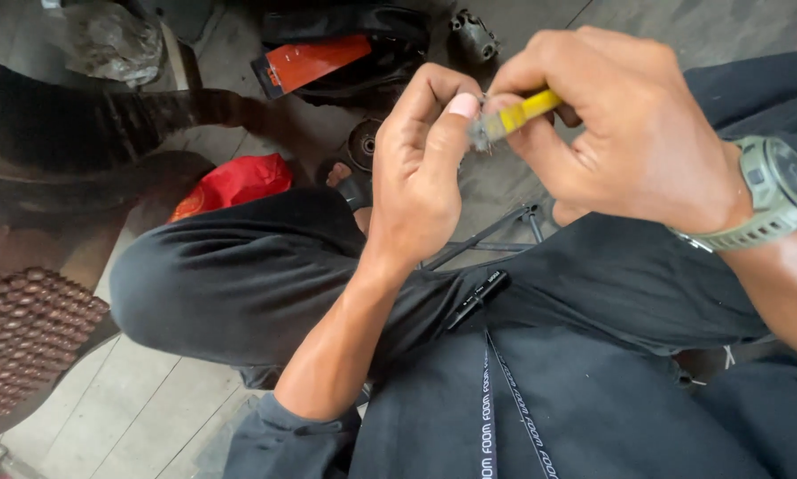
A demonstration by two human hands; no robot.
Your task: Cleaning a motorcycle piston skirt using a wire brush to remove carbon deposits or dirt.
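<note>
Right hand (629,133) pinches yellow-handled tool (515,116); left hand (421,168) pinches its small metal tip. Light, stiff, probably slippery: grip the handle.

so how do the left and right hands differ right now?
The right hand holds a yellow-handled tool; the left hand pinches only the tool's grey tip with thumb and fingers. The right wrist carries a green watch; the left wrist is bare. The right hand sits higher in the view than the left. Both meet over the person's dark trousers.
</note>
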